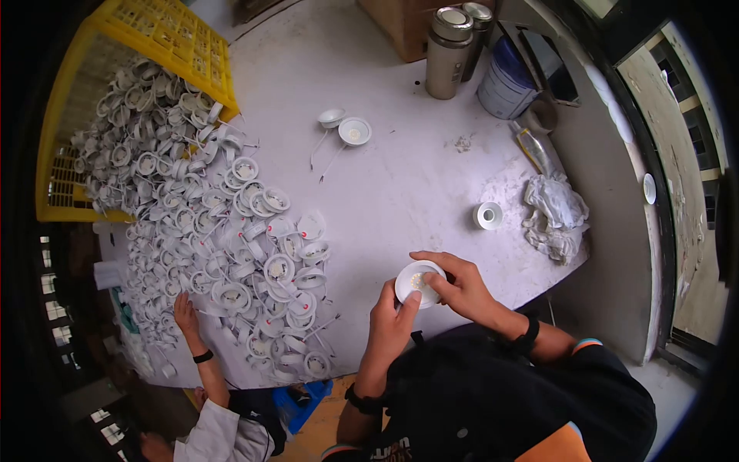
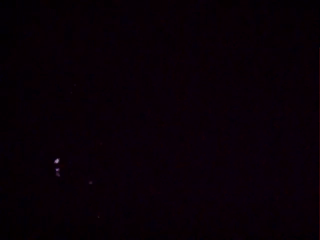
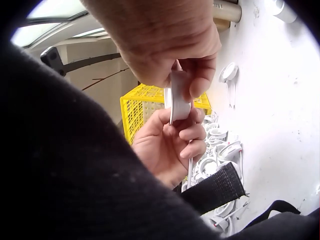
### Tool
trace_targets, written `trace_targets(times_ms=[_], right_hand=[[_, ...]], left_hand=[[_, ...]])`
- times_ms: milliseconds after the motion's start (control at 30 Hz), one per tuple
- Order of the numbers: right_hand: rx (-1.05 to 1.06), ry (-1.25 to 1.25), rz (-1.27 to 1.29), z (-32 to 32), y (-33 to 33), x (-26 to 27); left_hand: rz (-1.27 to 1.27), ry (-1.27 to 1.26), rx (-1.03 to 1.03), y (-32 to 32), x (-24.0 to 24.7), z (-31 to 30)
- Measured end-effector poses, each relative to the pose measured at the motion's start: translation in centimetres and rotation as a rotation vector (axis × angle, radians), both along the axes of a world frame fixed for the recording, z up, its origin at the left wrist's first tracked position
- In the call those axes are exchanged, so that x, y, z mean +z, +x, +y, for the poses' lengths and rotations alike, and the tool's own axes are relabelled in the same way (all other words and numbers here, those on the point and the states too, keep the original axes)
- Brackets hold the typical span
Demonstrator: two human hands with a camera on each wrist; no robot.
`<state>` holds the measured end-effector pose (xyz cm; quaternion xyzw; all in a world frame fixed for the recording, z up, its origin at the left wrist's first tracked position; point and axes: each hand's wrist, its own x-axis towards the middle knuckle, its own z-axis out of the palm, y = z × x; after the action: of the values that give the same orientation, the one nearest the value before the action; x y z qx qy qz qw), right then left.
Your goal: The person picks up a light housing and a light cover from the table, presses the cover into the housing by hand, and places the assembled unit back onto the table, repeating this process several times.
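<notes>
A white round downlight [image 1: 404, 283] is held between both hands over the table's near side, its dished face with a pale centre turned up. My left hand [image 1: 390, 327] grips its rim from the left, thumb over the face. From the right, my right hand [image 1: 471, 294] holds the opposite edge with its thumb on the face. In the right wrist view the downlight [image 3: 178, 100] appears edge-on, with the left hand [image 3: 162, 147] below and the right hand [image 3: 160, 40] above. A thin white wire [image 3: 190, 167] hangs beside the left fingers. The left wrist view is almost black.
A heap of downlights [image 1: 231, 296] spills from a yellow crate [image 1: 219, 85]; another person's hand [image 1: 185, 314] touches it. Two wired downlights [image 1: 355, 132] lie mid-table. At right are a white ring-shaped part [image 1: 488, 216], crumpled cloth [image 1: 556, 215], tube [image 1: 536, 150], bucket [image 1: 504, 85] and flask [image 1: 446, 61].
</notes>
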<state>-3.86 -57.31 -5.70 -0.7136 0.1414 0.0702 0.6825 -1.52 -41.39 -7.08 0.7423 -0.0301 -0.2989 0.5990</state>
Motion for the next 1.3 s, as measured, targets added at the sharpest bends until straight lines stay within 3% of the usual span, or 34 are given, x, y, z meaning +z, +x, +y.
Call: trace_targets(times_ms=[33, 200, 333, 400, 667, 733, 767, 800, 867, 900, 967, 1000, 1067, 1167, 1200, 1267, 1300], right_hand=[[-0.042, 0.132, 0.112, -0.1, 0.4, -0.2], [0.036, 0.197, 0.233, -1.6, 2.6, -3.0], [-0.179, 0.278, 0.228, -3.0, 4.0, -5.1], [-0.267, 0.278, 0.24, -3.7, 4.0, -5.7], [-0.176, 0.276, 0.376, -4.3, 2.2, -7.7], [-0.151, 0.291, 0.396, -4.1, 2.2, -7.6], [-0.155, 0.277, 0.38, -4.0, 2.2, -7.5], [-0.159, 0.262, 0.361, -3.8, 2.4, -7.5], [-0.12, 0.24, 0.329, -3.5, 2.5, -7.3], [-0.097, 0.224, 0.318, -3.3, 2.6, -7.1], [-0.061, 0.207, 0.297, -2.9, 2.3, -6.7], [-0.055, 0.212, 0.308, -2.7, 1.9, -6.6], [-0.001, 0.2, 0.291, -2.2, 1.5, -6.4], [0.096, 0.161, 0.258, -1.3, 0.4, -6.1], [0.157, 0.128, 0.233, -1.0, 0.0, -5.9], [0.177, 0.112, 0.216, -0.3, -0.7, -5.4], [0.195, 0.104, 0.196, 0.0, -1.1, -5.1]], left_hand=[[0.055, -0.026, 0.016, 0.3, -0.2, -0.1], [0.028, -0.032, -0.017, 3.7, -3.4, -0.7], [0.071, -0.069, 0.08, 10.2, -6.5, -2.0], [-0.265, 0.118, 0.181, 14.1, -10.2, -2.5], [-0.307, 0.325, 0.094, 22.3, -13.4, -6.3], [-0.33, 0.352, 0.085, 22.6, -13.2, -6.9], [-0.478, 0.603, 0.09, 22.0, -11.9, -7.4], [-0.534, 0.635, 0.12, 21.1, -11.1, -7.4], [-0.758, 0.467, 0.251, 18.3, -10.8, -6.5], [-0.741, 0.488, 0.262, 16.3, -9.9, -5.5], [-0.584, 0.198, 0.176, 11.0, -7.9, -3.1], [-0.573, 0.208, 0.179, 8.7, -7.9, -1.5], [-0.575, 0.361, 0.051, 6.0, -7.6, 1.7], [-0.94, 0.656, 0.188, 6.7, -5.7, 4.8], [-0.953, 0.65, 0.198, 7.5, -5.3, 5.4], [-1.057, 0.972, 0.053, 8.7, -5.3, 6.5], [-1.063, 0.967, 0.059, 9.2, -5.9, 6.9]])
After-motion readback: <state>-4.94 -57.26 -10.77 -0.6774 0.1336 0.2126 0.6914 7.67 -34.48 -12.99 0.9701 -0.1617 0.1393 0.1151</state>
